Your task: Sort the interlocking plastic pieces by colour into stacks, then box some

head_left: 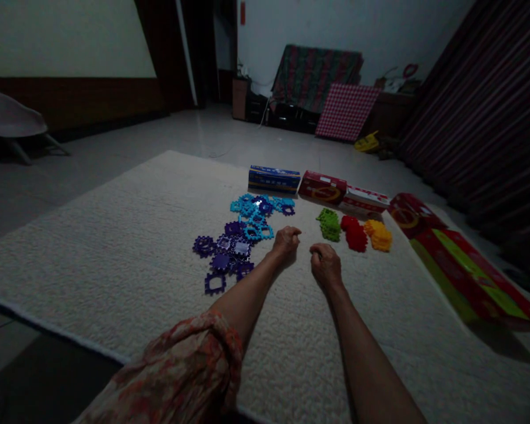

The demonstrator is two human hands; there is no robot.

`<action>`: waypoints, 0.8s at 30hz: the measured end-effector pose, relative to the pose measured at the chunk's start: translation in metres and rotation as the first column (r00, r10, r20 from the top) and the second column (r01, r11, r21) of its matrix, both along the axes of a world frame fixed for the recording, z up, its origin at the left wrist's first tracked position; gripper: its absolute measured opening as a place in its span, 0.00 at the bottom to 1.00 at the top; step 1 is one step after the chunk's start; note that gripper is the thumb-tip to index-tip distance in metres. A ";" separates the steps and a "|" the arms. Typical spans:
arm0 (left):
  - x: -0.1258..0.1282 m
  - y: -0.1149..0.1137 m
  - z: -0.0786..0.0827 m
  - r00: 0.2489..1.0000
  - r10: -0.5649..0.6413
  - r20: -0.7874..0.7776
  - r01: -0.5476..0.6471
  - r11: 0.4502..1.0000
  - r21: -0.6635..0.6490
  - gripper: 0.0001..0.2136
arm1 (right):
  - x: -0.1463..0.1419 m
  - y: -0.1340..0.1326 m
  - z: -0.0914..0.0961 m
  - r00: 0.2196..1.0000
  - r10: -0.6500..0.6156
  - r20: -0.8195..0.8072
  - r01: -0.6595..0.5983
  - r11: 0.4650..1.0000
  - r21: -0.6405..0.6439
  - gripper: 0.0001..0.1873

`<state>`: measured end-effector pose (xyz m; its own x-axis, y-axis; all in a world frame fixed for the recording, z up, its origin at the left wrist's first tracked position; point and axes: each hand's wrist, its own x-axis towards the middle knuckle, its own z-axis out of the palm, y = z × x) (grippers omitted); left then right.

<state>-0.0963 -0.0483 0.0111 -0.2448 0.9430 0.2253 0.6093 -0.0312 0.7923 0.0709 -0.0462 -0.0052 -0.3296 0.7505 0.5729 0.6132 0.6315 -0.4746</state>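
Note:
My left hand is over the cream mat, fingers curled in, with no piece showing in it. Across a small gap, my right hand is closed too, and nothing shows between its fingers. Left of my left hand lie loose light-blue notched plastic tiles and, nearer me, dark purple tiles, some with open square centres. Beyond my right hand sit three small piles: green tiles, red tiles and yellow-orange tiles.
A blue box, a dark red box and a red-and-white box line the far side of the cream mat. More red boxes and a large red-and-green box stand right. A pale chair is far left.

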 end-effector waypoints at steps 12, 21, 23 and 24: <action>-0.084 0.004 0.050 0.950 0.250 -0.187 -0.248 0.968 0.034 0.18 | -0.022 0.018 0.002 0.982 -0.182 -0.045 0.178 0.980 -0.088 0.14; -0.175 0.043 0.057 0.830 0.436 -0.347 -0.491 0.867 -0.085 0.22 | -0.022 0.017 -0.003 0.975 -0.169 -0.145 0.150 0.980 -0.133 0.16; -0.186 0.053 0.054 0.841 0.397 -0.367 -0.475 0.867 -0.149 0.22 | -0.022 0.018 -0.002 0.975 -0.169 -0.146 0.149 0.979 -0.135 0.16; -0.191 0.058 0.052 0.847 0.380 -0.370 -0.464 0.870 -0.169 0.22 | -0.022 0.019 -0.002 0.974 -0.170 -0.147 0.149 0.979 -0.139 0.16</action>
